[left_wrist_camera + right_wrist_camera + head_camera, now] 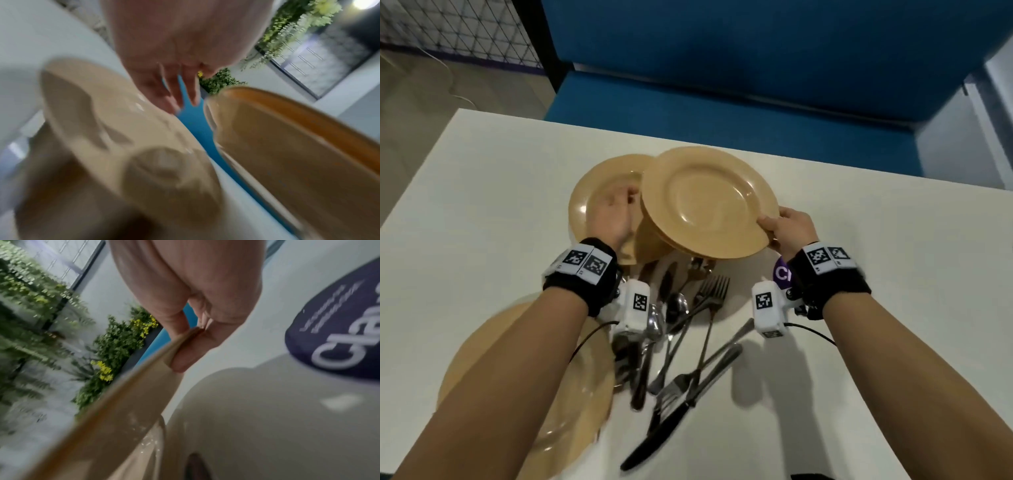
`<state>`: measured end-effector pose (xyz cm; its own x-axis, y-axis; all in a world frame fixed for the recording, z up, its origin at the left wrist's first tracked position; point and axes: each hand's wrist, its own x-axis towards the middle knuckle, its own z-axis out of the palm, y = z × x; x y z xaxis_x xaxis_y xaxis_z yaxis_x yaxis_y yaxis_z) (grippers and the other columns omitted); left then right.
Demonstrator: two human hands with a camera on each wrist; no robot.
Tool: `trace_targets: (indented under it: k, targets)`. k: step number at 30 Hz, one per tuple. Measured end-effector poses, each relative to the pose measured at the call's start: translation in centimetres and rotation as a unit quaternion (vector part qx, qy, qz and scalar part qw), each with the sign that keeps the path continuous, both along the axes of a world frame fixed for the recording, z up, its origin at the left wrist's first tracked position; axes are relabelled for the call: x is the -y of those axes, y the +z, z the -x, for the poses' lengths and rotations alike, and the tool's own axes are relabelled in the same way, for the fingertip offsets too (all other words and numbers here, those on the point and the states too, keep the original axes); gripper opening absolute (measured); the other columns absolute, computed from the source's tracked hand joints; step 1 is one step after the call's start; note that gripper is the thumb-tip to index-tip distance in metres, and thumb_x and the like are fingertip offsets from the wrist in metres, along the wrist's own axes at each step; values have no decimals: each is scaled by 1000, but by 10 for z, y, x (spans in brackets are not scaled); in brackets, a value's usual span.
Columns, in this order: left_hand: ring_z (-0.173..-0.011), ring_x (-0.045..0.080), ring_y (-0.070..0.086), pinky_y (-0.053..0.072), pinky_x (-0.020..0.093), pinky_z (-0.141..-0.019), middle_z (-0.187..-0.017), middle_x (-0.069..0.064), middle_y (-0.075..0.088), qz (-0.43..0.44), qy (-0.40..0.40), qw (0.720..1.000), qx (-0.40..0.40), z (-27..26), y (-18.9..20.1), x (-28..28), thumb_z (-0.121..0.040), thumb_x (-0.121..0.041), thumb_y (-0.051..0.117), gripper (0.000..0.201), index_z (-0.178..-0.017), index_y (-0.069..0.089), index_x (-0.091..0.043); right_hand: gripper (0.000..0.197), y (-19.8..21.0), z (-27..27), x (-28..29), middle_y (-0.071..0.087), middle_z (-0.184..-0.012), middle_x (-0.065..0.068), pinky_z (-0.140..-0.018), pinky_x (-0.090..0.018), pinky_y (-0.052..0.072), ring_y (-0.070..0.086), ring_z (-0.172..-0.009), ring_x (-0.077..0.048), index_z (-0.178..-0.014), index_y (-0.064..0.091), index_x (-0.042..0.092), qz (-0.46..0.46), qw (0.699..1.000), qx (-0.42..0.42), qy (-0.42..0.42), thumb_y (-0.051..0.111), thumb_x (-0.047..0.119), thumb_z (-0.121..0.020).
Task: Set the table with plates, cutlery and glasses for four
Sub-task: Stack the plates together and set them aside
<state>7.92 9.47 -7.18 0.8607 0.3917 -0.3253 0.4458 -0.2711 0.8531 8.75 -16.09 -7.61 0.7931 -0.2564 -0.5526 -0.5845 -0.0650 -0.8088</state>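
Observation:
Tan plates (709, 202) are held tilted above the white table (482, 212), seemingly two stacked. My right hand (777, 228) pinches their right rim, thumb on top, fingers beneath; the right wrist view shows that pinch (191, 340) on the thin rim (123, 394). Another tan plate (599, 192) lies flat behind-left. My left hand (631, 197) hovers over it with loose fingers beside the lifted plates' left edge. In the blurred left wrist view the fingers (179, 91) hang between the flat plate (102, 113) and the lifted plates (287, 146), holding nothing.
A third tan plate (534, 394) lies near the front left under my left forearm. A heap of forks, spoons and knives (681, 329) covers the table's middle front. A purple printed item (781, 273) lies under my right wrist. A blue bench (722, 96) stands behind the table.

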Motion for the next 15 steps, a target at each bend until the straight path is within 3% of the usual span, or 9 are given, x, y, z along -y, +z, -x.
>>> trace_targets:
  k: [2, 4, 6, 7, 10, 12, 13, 15]
  targets:
    - [-119, 34, 46, 42, 42, -96, -132, 15, 48, -185, 21, 981, -48, -11, -6, -31, -95, -29, 43, 37, -128, 51, -13, 31, -1, 0, -9, 66, -106, -21, -81, -45, 57, 65, -93, -34, -115, 61, 2, 21, 999, 13, -26, 62, 1, -84]
    - [-126, 36, 39, 39, 44, -97, -138, 17, 42, -249, -5, 957, -148, -14, -15, -61, -91, -28, 52, 49, -135, 42, -8, 23, -2, 1, -25, 68, -104, -19, -84, -50, 55, 66, -94, -35, -104, 65, 10, 41, 998, 25, -40, 64, 4, -81]
    - [-110, 36, 56, 49, 41, -88, -123, 20, 58, -207, -92, 953, -199, -21, -24, -87, -89, -24, 54, 40, -123, 54, -2, 26, -3, 2, -49, 68, -105, -17, -84, -48, 56, 66, -91, -32, -106, 64, 11, 25, 998, 33, -57, 64, 4, -82]
    - [-98, 35, 63, 54, 41, -83, -114, 21, 64, -157, -115, 963, -187, -22, -28, -98, -89, -20, 54, 34, -117, 58, 0, 29, -3, 4, -62, 67, -106, -16, -83, -45, 56, 65, -89, -30, -112, 62, 9, 14, 997, 35, -65, 63, 3, -83]
    - [-75, 26, 63, 58, 37, -70, -103, 21, 62, 35, -82, 990, -109, -22, -24, -117, -92, -9, 52, 25, -115, 54, 1, 38, -1, 11, -97, 66, -111, -18, -86, -46, 55, 65, -93, -30, -122, 57, 6, 25, 996, 54, -70, 62, 6, -85]
    - [-71, 22, 61, 58, 36, -70, -92, 15, 62, 85, -90, 990, -73, -19, -16, -128, -93, -8, 50, 20, -111, 54, -2, 35, 2, 17, -118, 65, -115, -16, -90, -47, 52, 63, -100, -32, -124, 55, 8, 89, 993, 64, -50, 57, 16, -89]
    - [-71, 21, 61, 58, 35, -69, -86, 12, 61, 104, -108, 987, -60, -16, -11, -132, -93, -7, 50, 18, -110, 55, -3, 36, 5, 21, -126, 63, -116, -12, -87, -43, 53, 62, -101, -31, -127, 51, 10, 131, 989, 57, -25, 52, 22, -93]
    - [-69, 18, 62, 58, 31, -66, -81, 8, 61, 139, -140, 979, -50, -7, -5, -142, -96, -8, 49, 17, -110, 55, -3, 40, 8, 28, -140, 57, -110, -5, -67, -30, 49, 57, -92, -25, -134, 42, 14, 167, 985, 42, 13, 43, 28, -97]
